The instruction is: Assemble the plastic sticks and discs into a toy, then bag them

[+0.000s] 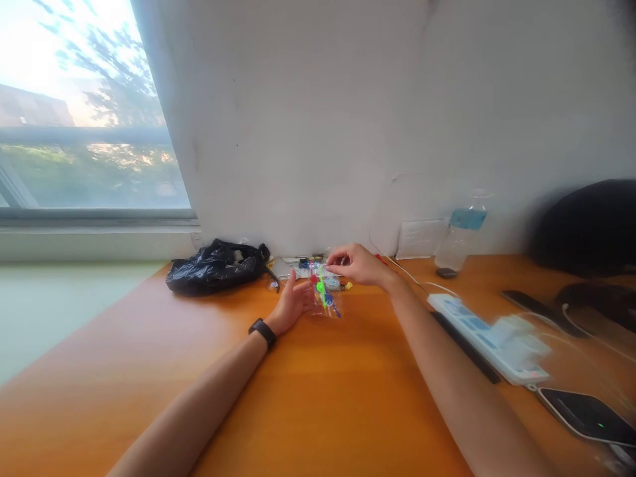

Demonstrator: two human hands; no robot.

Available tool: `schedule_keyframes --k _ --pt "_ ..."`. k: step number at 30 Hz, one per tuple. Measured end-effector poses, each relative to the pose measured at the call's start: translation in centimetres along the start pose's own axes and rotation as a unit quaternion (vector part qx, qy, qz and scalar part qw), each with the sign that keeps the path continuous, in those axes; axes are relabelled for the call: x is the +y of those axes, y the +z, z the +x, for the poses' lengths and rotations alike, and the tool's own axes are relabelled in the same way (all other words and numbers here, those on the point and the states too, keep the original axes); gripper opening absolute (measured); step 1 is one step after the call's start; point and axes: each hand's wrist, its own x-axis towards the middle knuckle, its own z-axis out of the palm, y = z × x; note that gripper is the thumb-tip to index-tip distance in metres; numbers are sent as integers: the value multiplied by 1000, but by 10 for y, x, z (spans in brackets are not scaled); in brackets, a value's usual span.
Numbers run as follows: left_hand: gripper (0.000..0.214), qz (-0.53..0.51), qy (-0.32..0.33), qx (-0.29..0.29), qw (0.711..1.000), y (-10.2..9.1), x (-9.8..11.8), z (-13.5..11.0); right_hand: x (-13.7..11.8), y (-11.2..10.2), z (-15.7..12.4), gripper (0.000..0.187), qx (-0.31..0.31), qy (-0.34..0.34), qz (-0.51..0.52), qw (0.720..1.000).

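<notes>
Both my arms reach across an orange wooden desk (318, 397) toward the far wall. My left hand (292, 303), with a black band on the wrist, holds the side of a small clear plastic bag (324, 296) with colourful small parts inside. My right hand (356, 264) pinches the top edge of the same bag with curled fingers. The bag stands just above the desk between the two hands. More small packets and parts (303, 265) lie behind it near the wall.
A crumpled black plastic bag (216, 265) lies at the back left. A water bottle (458, 240) stands at the back right. A white power strip (489, 336) with plugs, a phone (586, 414), cables and a dark bag (589, 225) sit on the right. A window fills the left.
</notes>
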Motion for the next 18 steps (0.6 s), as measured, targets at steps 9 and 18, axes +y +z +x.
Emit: schedule_keyframes --k 9,18 --pt "57 132 25 21 991 6 -13 -1 13 8 4 17 7 -7 -10 1000" --pt "64 90 51 26 994 5 -5 4 4 0 4 15 25 -34 25 999"
